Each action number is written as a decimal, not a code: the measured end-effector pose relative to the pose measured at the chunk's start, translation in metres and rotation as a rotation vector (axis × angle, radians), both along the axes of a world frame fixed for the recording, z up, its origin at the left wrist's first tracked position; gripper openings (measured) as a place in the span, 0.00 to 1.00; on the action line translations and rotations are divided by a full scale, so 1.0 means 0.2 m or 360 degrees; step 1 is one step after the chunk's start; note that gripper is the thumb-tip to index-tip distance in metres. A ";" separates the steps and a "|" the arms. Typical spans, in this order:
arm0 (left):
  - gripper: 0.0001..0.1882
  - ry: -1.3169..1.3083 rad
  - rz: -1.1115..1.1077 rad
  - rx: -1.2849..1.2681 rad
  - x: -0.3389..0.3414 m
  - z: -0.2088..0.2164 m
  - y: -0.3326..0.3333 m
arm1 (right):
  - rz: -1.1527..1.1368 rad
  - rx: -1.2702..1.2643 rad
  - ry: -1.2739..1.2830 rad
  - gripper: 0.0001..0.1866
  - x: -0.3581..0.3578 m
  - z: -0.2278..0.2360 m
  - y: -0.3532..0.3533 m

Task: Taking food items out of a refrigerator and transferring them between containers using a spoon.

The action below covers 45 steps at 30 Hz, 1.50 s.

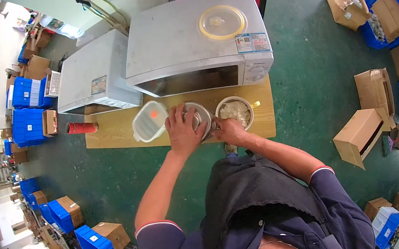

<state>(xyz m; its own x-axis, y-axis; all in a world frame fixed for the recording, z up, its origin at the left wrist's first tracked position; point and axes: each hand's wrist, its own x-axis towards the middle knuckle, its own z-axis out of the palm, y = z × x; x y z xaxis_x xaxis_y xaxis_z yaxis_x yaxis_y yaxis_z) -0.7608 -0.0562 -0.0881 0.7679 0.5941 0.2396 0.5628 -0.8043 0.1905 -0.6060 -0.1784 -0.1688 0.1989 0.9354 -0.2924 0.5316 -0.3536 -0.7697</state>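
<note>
A round, shiny metal container (205, 115) stands on the wooden table between my two hands. My left hand (182, 131) lies over its left side, fingers curled across the top. At its right edge my right hand (229, 130) grips with bent fingers; the fingertips are partly hidden. Just right of it sits a white bowl (249, 111) with a yellow handle, holding what looks like cooked rice (235, 110). Left of my left hand is a whitish translucent plastic box (144, 134) with an orange-red spot inside.
Two microwave ovens, a larger one (170, 35) and a smaller one (96, 68), stand behind the containers. A yellow-rimmed round lid (221, 22) lies on the larger. A red cylinder (82, 128) is at the wooden table's (117, 135) left end. Cardboard boxes (360, 135) and blue bins stand around.
</note>
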 end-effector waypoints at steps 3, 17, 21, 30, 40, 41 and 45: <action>0.31 0.0024 -0.0114 0.0003 -0.01 0.01 0.02 | -0.0005 -0.0025 0.0105 0.32 0.00 0.05 0.00; 0.26 -0.0424 -0.0085 0.0009 0.13 0.12 -0.02 | -0.1060 0.0303 0.0327 0.16 0.63 0.26 -0.33; 0.18 -0.0646 -0.0206 0.0034 0.49 0.28 0.10 | -0.0940 -0.0053 0.0103 0.18 0.69 0.09 -0.44; 0.18 -0.0040 -0.0446 0.0270 1.09 0.34 0.43 | -0.0417 -0.0171 -0.0369 0.24 0.65 -0.22 -0.37; 0.22 -0.0133 -0.0590 0.0230 0.98 0.38 0.24 | -0.0124 -0.0161 -0.0506 0.18 0.75 -0.26 -0.50; 0.22 -0.0131 -0.0570 0.0230 0.95 0.38 0.22 | -0.0133 -0.0212 -0.0503 0.18 0.74 -0.26 -0.51; 0.20 -0.0005 -0.0659 0.0400 0.84 0.35 0.20 | -0.0263 -0.0267 -0.0397 0.20 0.72 -0.23 -0.60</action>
<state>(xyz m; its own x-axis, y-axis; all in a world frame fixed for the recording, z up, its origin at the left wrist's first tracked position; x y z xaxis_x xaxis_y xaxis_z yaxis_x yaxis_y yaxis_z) -0.5930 -0.0156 -0.0172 0.9266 0.1621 0.3394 0.1854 -0.9820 -0.0371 -0.4619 -0.2991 -0.2143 0.4285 0.8274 -0.3629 0.6211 -0.5615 -0.5468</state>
